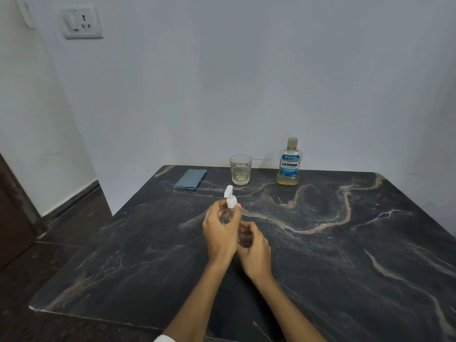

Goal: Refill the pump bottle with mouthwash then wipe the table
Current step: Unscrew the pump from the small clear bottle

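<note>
A small clear pump bottle with a white pump head stands tilted at the middle of the dark marble table. My left hand wraps around its upper body just below the white collar. My right hand curls around its lower part, which is mostly hidden by my fingers. A Listerine mouthwash bottle stands capped at the table's far edge, holding a little pale liquid. A folded blue cloth lies flat at the far left of the table.
A drinking glass with a shallow layer of pale liquid stands between the cloth and the mouthwash bottle. A grey wall backs the table. A wall socket is high on the left, and dark floor lies to the left.
</note>
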Tool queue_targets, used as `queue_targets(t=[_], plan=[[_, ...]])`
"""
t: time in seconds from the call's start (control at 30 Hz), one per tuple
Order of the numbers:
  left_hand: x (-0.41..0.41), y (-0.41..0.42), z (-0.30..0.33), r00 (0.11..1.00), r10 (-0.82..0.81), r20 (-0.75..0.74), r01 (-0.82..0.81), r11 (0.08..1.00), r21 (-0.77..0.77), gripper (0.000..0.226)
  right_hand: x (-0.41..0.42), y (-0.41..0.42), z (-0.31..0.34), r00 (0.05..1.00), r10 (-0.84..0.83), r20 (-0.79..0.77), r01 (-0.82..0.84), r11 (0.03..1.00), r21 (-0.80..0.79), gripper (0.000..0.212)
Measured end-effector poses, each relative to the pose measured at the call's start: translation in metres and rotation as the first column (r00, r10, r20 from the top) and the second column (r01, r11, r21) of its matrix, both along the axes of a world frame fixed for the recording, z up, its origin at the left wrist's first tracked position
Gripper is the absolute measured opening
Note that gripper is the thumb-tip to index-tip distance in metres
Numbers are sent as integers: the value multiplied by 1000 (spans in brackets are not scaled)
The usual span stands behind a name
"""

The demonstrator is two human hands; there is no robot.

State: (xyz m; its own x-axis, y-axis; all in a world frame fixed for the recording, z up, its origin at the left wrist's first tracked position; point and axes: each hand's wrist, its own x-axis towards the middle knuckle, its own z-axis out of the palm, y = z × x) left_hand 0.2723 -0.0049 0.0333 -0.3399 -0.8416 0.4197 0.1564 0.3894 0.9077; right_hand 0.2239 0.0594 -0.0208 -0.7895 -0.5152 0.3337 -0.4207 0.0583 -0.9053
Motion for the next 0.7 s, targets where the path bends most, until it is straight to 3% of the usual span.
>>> queue_targets(t=[0.7], plan=[[-8,-23,56,993,-40,-114,34,998,-55,9,1,0,3,1000,-1,-9,2,999,32,43]])
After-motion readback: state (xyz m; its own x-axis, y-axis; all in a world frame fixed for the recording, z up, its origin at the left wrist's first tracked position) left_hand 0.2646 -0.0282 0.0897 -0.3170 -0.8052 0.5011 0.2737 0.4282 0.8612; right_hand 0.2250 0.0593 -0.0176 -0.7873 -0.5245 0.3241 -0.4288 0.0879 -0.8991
